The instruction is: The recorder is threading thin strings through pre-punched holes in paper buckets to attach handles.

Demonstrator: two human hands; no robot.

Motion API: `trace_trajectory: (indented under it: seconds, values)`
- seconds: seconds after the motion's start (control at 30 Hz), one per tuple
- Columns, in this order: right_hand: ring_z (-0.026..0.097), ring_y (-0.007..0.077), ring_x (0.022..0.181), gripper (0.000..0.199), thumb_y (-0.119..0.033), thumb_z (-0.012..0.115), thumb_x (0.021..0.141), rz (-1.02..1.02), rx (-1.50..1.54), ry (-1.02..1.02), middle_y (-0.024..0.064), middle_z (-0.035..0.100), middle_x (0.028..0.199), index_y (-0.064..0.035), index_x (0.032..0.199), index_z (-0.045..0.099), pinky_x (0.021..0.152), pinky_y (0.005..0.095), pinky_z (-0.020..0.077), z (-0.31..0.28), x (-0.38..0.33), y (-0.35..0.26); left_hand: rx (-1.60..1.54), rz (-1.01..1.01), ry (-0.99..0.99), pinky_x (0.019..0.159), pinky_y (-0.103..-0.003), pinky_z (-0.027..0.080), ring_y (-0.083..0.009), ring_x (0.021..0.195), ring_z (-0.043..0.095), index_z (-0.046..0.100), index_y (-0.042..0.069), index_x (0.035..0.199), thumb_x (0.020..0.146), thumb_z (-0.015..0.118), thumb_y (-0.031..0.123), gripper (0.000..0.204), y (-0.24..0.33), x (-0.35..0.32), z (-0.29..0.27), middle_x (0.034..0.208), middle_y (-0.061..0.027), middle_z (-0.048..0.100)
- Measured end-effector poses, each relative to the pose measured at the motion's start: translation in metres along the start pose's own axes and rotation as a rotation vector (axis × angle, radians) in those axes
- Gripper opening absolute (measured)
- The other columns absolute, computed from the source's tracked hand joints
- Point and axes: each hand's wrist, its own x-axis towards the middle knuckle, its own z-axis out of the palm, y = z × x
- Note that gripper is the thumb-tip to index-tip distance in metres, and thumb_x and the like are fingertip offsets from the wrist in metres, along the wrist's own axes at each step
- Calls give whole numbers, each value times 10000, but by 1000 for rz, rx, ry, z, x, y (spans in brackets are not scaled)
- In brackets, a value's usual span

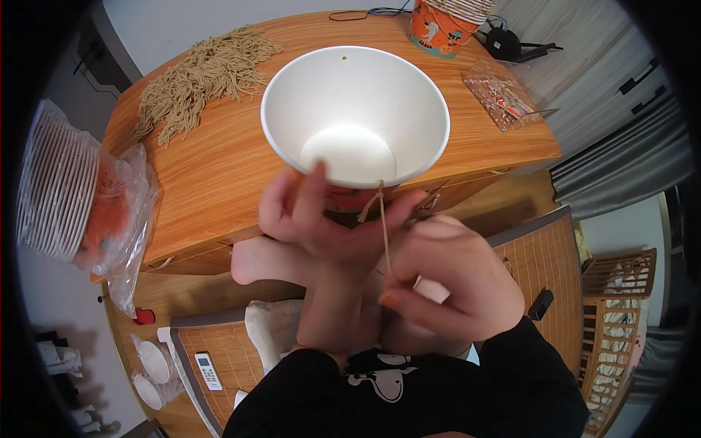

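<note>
Okay, I see my left hand [315, 219] clamping the white paper bowl's [355, 113] near rim above the table edge; my right hand [445, 281] pinches the knotted twine [382, 223] taut. Pull harder and the rim hole may tear.

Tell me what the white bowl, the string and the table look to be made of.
White bowl: likely paper, matte inside, thin rolled rim, a small punched hole near the rim. String: tan twisted fibre, probably jute or paper twine, knotted at the rim. Table: wood or wood-look laminate, orange-brown with visible grain and a smooth sheen.
</note>
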Motion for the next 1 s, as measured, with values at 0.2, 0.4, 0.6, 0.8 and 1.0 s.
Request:
trace_trajectory:
  seconds: [0.2,0.4,0.6,0.8,1.0]
  values:
    - [583,178,769,167,-244,750,824,-461,-2,-257,-8,586,744,-129,913,669,707,352,443,-1,-17,0,-316,-186,-118,945,-425,533,-331,1352,382,59,112,1537,526,996,216,1383,-11,1,26,1510,-206,205]
    - [546,192,583,193,-273,704,907,-545,320,8,0,576,650,-86,860,687,599,317,390,-50,-28,10,-696,-312,-10,963,-431,511,-301,1237,524,198,75,1498,616,865,325,1134,-17,7,29,1392,-182,450]
    - [490,184,798,392,-365,590,892,-223,144,806,167,619,917,-57,657,534,749,292,367,-35,-19,27,-1183,-1091,-158,1099,-518,408,-339,1292,500,232,41,1549,781,469,850,1140,-20,6,-14,1449,-160,474]
    - [573,209,799,410,-354,635,883,-202,582,598,227,678,1080,-45,633,535,779,306,437,-27,-11,35,-1253,-887,-119,1097,-475,410,-316,1255,528,145,25,1564,839,613,605,1040,-11,9,-24,1425,-169,489]
    - [553,147,723,329,-265,570,978,-219,535,406,137,612,907,-18,760,567,723,266,463,-48,-14,50,-1143,-897,-73,1066,-421,432,-294,1204,560,170,-34,1542,921,679,195,835,-10,35,-30,1375,-168,516]
